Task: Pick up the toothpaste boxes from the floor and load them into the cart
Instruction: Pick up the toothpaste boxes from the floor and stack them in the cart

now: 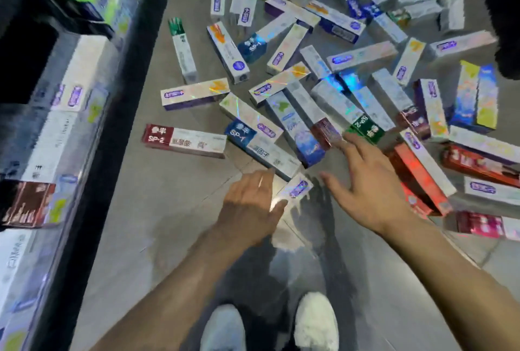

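Note:
Several toothpaste boxes lie scattered over the grey floor. My left hand [250,204] holds one end of a silver toothpaste box with a purple logo [297,188] between thumb and fingers, just in front of a blue SP-1 box [254,143]. My right hand [365,184] hovers with its fingers spread and nothing in it. Its fingertips reach the green SP-2 box [365,128] and a dark red box end [326,132]. The cart [84,114] runs along the left edge, blurred, with several boxes stacked inside. A red SP-2 box [184,141] lies closest to the cart.
My two white shoes [270,325] stand at the bottom centre on bare floor. Red and pink boxes [419,179] lie right of my right hand. A dark shape [503,12] fills the top right corner. The cart's black frame [123,114] borders the floor.

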